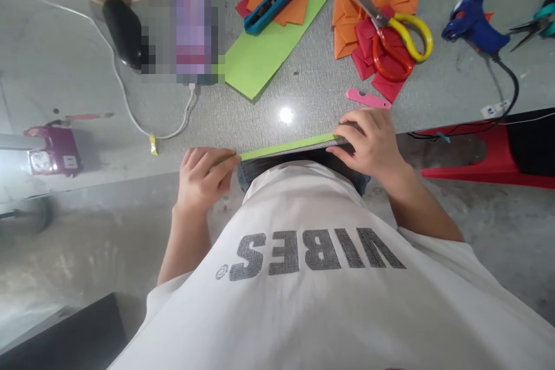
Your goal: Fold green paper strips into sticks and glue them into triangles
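Green strip point(286, 147) lies along the worktop's point(151, 110) near edge, its ends under the two hands: the left fingers point(221, 160) press one end, the right fingers point(347, 133) pinch the other. Just beyond the right fingers is a pink cutter point(368, 98); farther out, scissors point(390, 34) rest on folded red and orange papers point(347, 23).

A white cable point(167, 137) joins a blurred phone point(193, 34), right of a maroon device point(58, 150).

Hands point(207, 178) point(370, 141) qty 2, grn strip point(286, 147) qty 1, scissors point(392, 26) 1 pr, blue cutter point(274, 2) qty 1, glue gun point(477, 20) qty 1
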A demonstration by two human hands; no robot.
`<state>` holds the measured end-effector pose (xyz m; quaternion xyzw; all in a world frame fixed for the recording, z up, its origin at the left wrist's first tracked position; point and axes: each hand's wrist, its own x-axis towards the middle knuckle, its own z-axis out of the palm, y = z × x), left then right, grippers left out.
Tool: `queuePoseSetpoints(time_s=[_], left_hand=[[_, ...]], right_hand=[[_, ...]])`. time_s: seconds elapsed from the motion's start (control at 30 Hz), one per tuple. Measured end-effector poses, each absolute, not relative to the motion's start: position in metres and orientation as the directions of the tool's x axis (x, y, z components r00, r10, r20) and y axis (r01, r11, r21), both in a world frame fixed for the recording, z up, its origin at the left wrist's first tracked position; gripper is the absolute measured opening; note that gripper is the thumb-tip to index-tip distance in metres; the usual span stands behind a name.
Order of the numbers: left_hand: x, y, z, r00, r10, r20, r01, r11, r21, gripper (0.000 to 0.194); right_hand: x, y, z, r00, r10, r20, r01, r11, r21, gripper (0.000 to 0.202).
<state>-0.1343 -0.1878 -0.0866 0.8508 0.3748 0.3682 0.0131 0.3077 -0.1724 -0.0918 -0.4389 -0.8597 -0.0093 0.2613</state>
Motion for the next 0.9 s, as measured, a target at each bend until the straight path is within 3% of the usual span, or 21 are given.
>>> queuePoseSetpoints(time_s=[0.1, 0.2, 0.3, 0.37, 0.5, 0.63, 0.7, 0.9], left_hand=[[-0.137, -0.188, -0.074, 0.441, 0.625, 0.645, 0.517, -0.764, 0.386, 0.025], [-0.134, -0.185, -0.068, 0.303, 0.696, 0.651, 0.336, -0.718, 0.61, 0.014], [-0.121, -0.176, -0.065, 0.087, 0.835, 0.543, 0.02, -0.546, 0.837, 0.028], [-0.109, -0.166, -0.061, 0.005, 0.916, 0.401, -0.222, -0.39, 0.894, 0.043], [-0.084, -0.135, -0.042, -0.048, 0.987, 0.155, -0.532, -0.157, 0.832, 0.061], [-0.055, -0.109, -0.005, 0.005, 1.0, 0.019, -0.607, -0.012, 0.795, 0.057], [-0.037, -0.099, 0.018, -0.036, 0.996, -0.077, -0.695, 0.031, 0.718, 0.064], [0.008, -0.074, 0.075, 0.056, 0.92, -0.389, -0.792, 0.278, 0.544, 0.075]], right_hand=[[0.308, -0.171, -0.09, -0.516, 0.689, 0.509, 0.699, 0.682, -0.215, 0.008], [0.311, -0.169, -0.086, -0.507, 0.642, 0.575, 0.623, 0.734, -0.27, 0.016], [0.315, -0.162, -0.075, -0.474, 0.67, 0.572, 0.466, 0.742, -0.482, 0.017], [0.315, -0.154, -0.065, -0.434, 0.715, 0.549, 0.342, 0.694, -0.633, 0.021], [0.303, -0.128, -0.043, -0.284, 0.747, 0.601, 0.049, 0.638, -0.769, 0.027], [0.286, -0.098, -0.015, -0.264, 0.674, 0.69, -0.233, 0.65, -0.723, 0.022], [0.279, -0.085, -0.001, -0.301, 0.651, 0.697, -0.352, 0.603, -0.715, 0.023], [0.253, -0.044, 0.021, -0.367, 0.771, 0.521, -0.393, 0.38, -0.837, 0.062]])
